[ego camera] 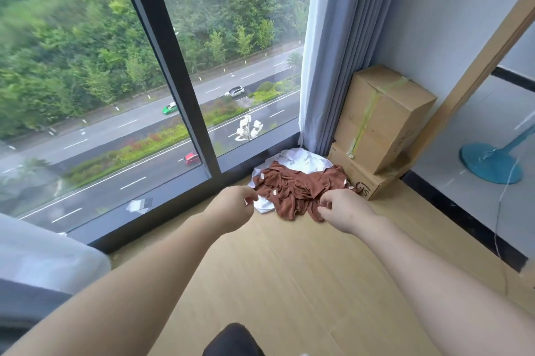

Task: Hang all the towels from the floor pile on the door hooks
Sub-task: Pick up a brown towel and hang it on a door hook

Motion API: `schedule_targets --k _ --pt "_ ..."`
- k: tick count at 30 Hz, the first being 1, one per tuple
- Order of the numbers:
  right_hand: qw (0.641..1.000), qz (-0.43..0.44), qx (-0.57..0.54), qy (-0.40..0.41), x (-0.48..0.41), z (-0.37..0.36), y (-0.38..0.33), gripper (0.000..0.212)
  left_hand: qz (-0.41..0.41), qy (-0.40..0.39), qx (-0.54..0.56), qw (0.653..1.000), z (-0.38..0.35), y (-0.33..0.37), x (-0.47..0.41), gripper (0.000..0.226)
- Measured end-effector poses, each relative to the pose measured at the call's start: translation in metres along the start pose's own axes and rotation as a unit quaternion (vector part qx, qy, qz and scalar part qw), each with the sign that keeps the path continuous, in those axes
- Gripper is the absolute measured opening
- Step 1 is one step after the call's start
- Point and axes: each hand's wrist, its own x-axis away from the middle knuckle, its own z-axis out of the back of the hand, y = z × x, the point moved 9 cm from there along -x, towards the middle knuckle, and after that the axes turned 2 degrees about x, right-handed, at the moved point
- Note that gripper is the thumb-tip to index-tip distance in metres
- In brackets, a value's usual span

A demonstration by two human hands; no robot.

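**Both hands out over the towel pile, nothing gripped**

I have the towel pile just right of the middle of the frame, on the wooden floor (289,268) in the corner below the window (188,100). Crumpled brown towels (298,190) lie on top and to the front. White towels (301,160) show behind them and again at the pile's left edge. The pile touches the lower cardboard box (362,182) on its right, and a taller box (385,118) leans on top of that one. A grey-blue curtain (333,51) hangs down to the floor just behind the pile.

My two arms reach in from the bottom corners, with the hands apart. The left hand (231,206) sits just left of the pile, fingers loosely curled beside the white edge, holding nothing. The right hand (344,210) is at the pile's near right corner, thumb and fingers loosely bent with a gap between them. Its fingertips overlap the brown cloth, but I cannot tell whether they touch it, and I see nothing pinched.

At the right edge stands a blue fan base (489,163). White bedding (43,254) fills the lower left.
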Motion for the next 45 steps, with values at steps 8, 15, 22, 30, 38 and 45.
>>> schedule_targets --k 8,15,22,30,38,45 --pt "1.000 -0.006 -0.019 -0.018 -0.104 -0.002 -0.009 0.017 0.006 -0.021 0.001 1.000 0.014 -0.021 -0.103 0.032" --pt "0.998 -0.049 -0.026 -0.043 -0.205 -0.002 -0.020 0.019 -0.003 -0.049 0.013 0.999 0.037 -0.049 -0.213 0.024" --pt "0.989 -0.096 -0.070 -0.083 -0.271 -0.023 -0.022 0.017 0.008 -0.100 0.010 0.995 0.034 -0.078 -0.295 0.031" --pt "0.981 -0.125 -0.097 -0.112 -0.328 -0.034 0.017 0.020 0.018 -0.178 -0.005 0.984 -0.004 -0.072 -0.364 0.034" --pt "0.973 -0.134 -0.132 -0.136 -0.408 -0.020 0.096 0.015 0.019 -0.174 -0.015 0.985 -0.034 -0.021 -0.458 0.022" --pt "0.959 -0.153 -0.133 -0.196 -0.462 -0.044 0.170 0.015 0.087 -0.178 0.014 0.980 -0.084 -0.016 -0.521 0.024"
